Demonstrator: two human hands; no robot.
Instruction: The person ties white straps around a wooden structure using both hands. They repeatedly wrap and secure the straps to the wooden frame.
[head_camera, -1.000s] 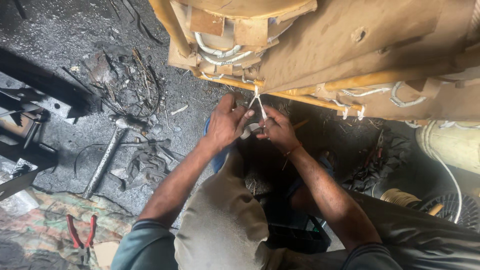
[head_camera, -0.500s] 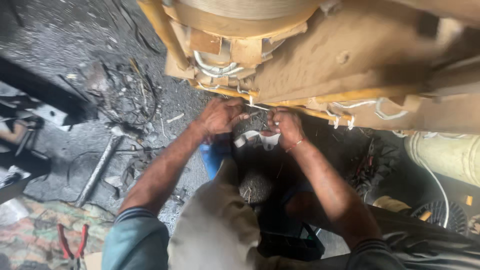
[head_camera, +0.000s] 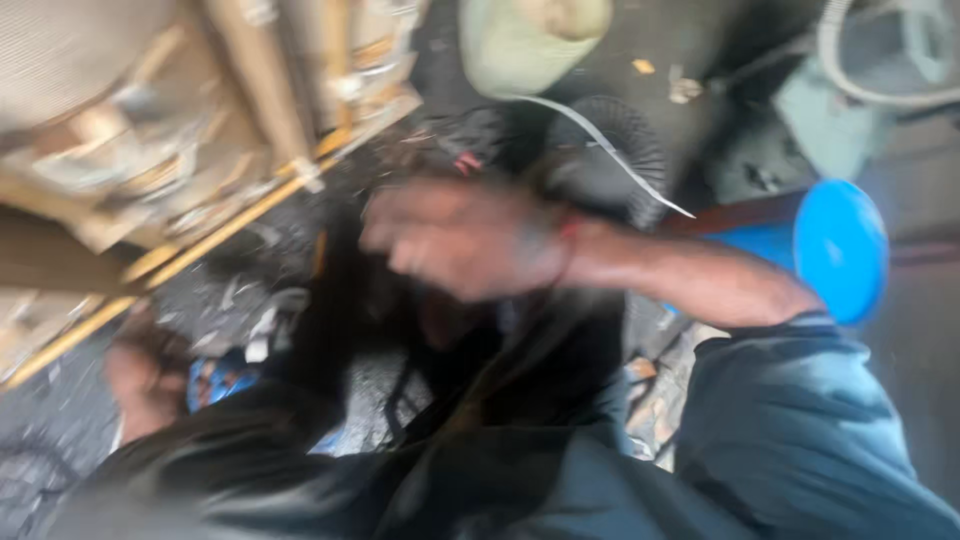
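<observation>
- Yellow-tan machine frame (head_camera: 150, 130) fills upper left. Heavy motion blur, detail lost.
- Dark trousers and teal-grey sleeve (head_camera: 800, 430) cover the bottom and lower right.
- Blue drum-shaped container (head_camera: 835, 245) at right, lying on its side, round end facing the camera, just behind the right forearm.
- Pale green rounded housing (head_camera: 520, 45) at top centre; a black ribbed round part (head_camera: 610, 150) sits just below it.
- Thin yellow rod (head_camera: 230, 225) along the frame's lower edge. Long axis runs diagonal, low end at lower left, high end toward upper right near the frame corner. It is the thing nearest both hands, lying between them.
- Right hand (head_camera: 465, 240) at mid-frame, right of the rod's upper end, forearm running in from the right. Fingers look curled inward, loosely closed; blur hides whether anything is in it, so grip cannot be told.
- Left hand (head_camera: 145, 385) at lower left, below the rod's low end, beside a small blue object (head_camera: 215, 380). Smeared and partly covered by dark cloth; open or closed cannot be told.
- White scraps (head_camera: 265, 325) litter the dark ground between the hands.
</observation>
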